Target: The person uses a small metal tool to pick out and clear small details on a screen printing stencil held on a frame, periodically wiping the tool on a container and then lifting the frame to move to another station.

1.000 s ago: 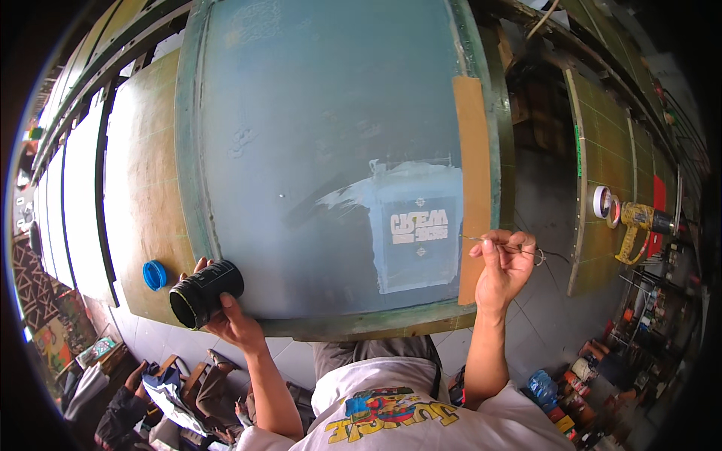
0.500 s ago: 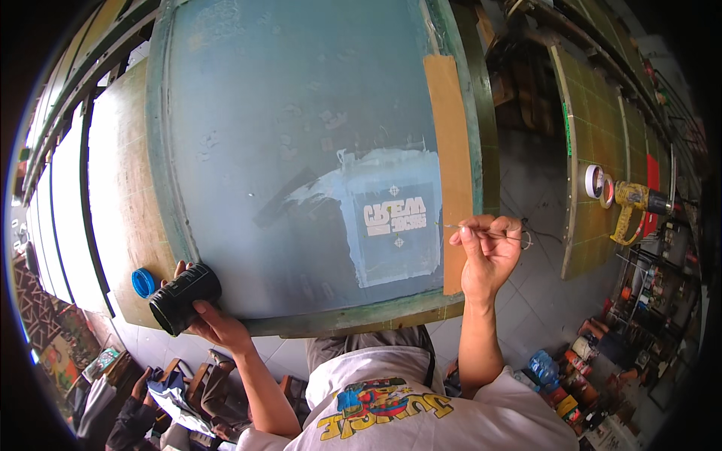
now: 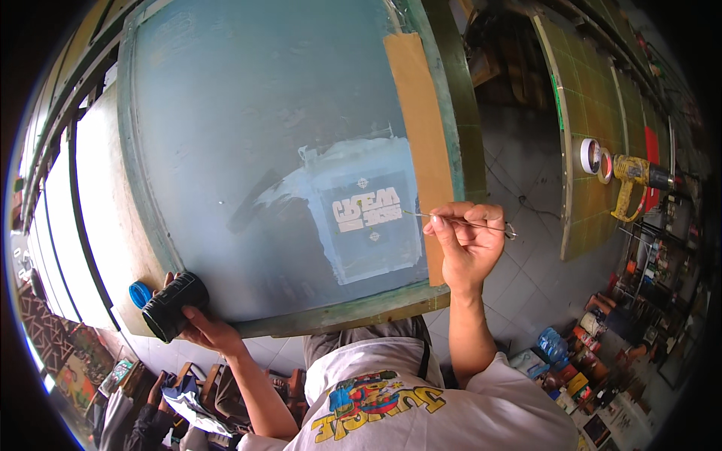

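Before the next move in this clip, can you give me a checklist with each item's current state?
1. Black jar gripped by the left hand: ok.
2. Blue cap on the jar: not ok, it lies off it, to the jar's left.
3. Jar contents visible: not ok, the inside cannot be made out.
4. Thin tool gripped by the right hand: ok.
5. Tool tip touching the blue-grey panel: cannot tell; it points toward the pale lettering.
6. Brown strip along the panel's right side: ok.
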Motion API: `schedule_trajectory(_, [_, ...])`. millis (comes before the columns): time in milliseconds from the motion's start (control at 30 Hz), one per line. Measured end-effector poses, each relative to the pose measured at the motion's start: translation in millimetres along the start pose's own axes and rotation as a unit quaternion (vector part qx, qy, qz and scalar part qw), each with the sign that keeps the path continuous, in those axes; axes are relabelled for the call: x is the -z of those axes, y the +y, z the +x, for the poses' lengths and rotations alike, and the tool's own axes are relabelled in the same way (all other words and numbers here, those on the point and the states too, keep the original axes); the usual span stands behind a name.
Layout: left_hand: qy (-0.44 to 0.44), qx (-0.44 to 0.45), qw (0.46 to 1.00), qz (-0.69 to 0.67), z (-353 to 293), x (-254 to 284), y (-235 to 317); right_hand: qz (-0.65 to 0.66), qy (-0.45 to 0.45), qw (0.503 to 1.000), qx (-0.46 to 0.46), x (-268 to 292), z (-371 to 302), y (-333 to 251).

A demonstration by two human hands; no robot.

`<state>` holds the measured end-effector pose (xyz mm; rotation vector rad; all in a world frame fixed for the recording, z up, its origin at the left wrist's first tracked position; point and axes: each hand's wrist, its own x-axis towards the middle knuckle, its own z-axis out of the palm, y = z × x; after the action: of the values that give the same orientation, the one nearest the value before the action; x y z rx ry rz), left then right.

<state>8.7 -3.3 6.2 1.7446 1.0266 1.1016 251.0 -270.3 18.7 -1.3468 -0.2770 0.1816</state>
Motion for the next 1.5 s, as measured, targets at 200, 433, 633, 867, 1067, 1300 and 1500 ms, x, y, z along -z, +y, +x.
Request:
schedule_trajectory(200, [0.005,0.016,1.0,-0.007,-0.4,2.8,-1.0,0.012,0.002,1.0,0.004,-0.6,-0.8,1.3])
schedule_trajectory(433, [0.02,0.014,0.999,-0.023,0.4,-3.9,1.5,-0.029,0.005,0.999,-0.018,-1.8,3.2,-2.6])
schedule_trajectory(633, [0.018,0.02,0.999,-0.018,1.8,-5.8,6.6,-0.073,0.007,0.997,0.011,3.0,21.0,-4.0])
schedule_trajectory(867, [0.031,0.03,0.999,-0.012,1.1,-6.6,4.5,-0.121,-0.02,0.992,0.023,3.4,26.2,-0.3])
schedule_trajectory(1067, [0.032,0.018,0.999,-0.01,2.5,-5.6,3.6,-0.115,-0.012,0.993,0.016,2.2,26.1,1.2])
schedule_trajectory(1300, [0.028,0.024,0.999,-0.002,1.8,-4.8,4.0,-0.13,-0.015,0.991,0.011,1.6,25.8,-0.2])
schedule_trajectory(1500, [0.02,0.028,0.999,-0.028,2.8,2.0,-0.7,-0.134,-0.011,0.991,0.014,2.0,25.5,1.5])
